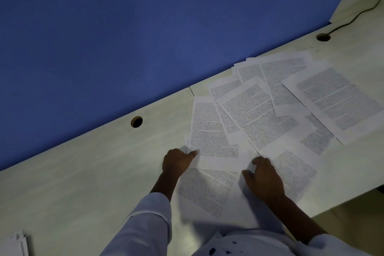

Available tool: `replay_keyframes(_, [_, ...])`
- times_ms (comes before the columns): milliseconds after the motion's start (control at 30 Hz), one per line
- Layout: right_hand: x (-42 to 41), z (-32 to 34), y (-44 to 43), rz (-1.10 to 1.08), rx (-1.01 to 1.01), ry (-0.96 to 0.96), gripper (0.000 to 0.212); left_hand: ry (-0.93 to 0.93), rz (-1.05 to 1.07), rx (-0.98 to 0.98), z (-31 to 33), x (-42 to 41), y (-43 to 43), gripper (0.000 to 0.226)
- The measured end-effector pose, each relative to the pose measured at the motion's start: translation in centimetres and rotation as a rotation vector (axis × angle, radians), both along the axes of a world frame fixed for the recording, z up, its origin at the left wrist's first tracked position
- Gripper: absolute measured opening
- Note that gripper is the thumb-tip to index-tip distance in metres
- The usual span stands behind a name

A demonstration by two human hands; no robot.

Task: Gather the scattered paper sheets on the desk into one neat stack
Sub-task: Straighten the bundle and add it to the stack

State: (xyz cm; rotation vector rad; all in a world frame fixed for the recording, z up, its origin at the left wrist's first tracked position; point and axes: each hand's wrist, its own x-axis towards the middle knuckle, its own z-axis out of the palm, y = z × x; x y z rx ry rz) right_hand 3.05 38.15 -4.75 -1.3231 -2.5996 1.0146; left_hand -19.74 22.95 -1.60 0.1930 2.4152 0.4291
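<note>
Fanning out, paper sheets [259, 114], long axes mostly pointing away

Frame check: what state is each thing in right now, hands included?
paper sheets: scattered, overlapping, print up, not stacked.
left hand: pinches a corner of the leftmost sheet.
right hand: rests on the sheets, fingers bent; grip unclear.
left cable hole: empty.
right cable hole: black cable runs to it.
small white pile: lower left, apart from the sheets.
</note>
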Motion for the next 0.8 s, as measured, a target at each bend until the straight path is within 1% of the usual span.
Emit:
replay_keyframes(167, [0.2, 0.3, -0.2, -0.003, -0.004, 0.028, 0.041, -0.014, 0.038, 0.060, 0.4, 0.9, 0.3, 0.061])
replay_keyframes(267, [0.2, 0.4, -0.3, 0.002, 0.021, 0.043, 0.040, -0.064, 0.085, 0.116, 1.1, 1.4, 0.2, 0.066])
replay_keyframes(367, [0.2, 0.6, -0.3, -0.024, -0.025, 0.033, 0.042, -0.129, 0.124, 0.166, 1.1, 1.4, 0.0, 0.065])
replay_keyframes(400, [0.2, 0.6, -0.3, -0.032, -0.034, 0.030, 0.043, -0.145, 0.149, 0.184, 1.0, 1.4, -0.1, 0.069])
replay_keyframes(500, [0.3, 0.7, -0.2, -0.048, -0.061, 0.021, 0.045, -0.168, 0.180, 0.209, 0.1, 1.2, -0.2, 0.096])
replay_keyframes(567, [0.3, 0.6, -0.2, -0.050, -0.068, 0.035, 0.046, -0.181, 0.180, 0.220, -0.5, 1.0, -0.2, 0.103])
replay_keyframes(633, [0.4, 0.5, -0.2, -0.057, -0.086, 0.048, 0.047, -0.213, 0.163, 0.221, 0.9, 1.3, 0.3, 0.094])
replay_keyframes(733, [0.6, 0.6, -0.2, -0.067, -0.109, 0.048, 0.049, -0.257, 0.147, 0.241, 1.5, 1.7, 0.8, 0.063])
replay_keyframes(800, [0.7, 0.6, -0.2, -0.070, -0.117, 0.049, 0.049, -0.292, 0.186, 0.269, 1.2, 1.8, 0.8, 0.055])
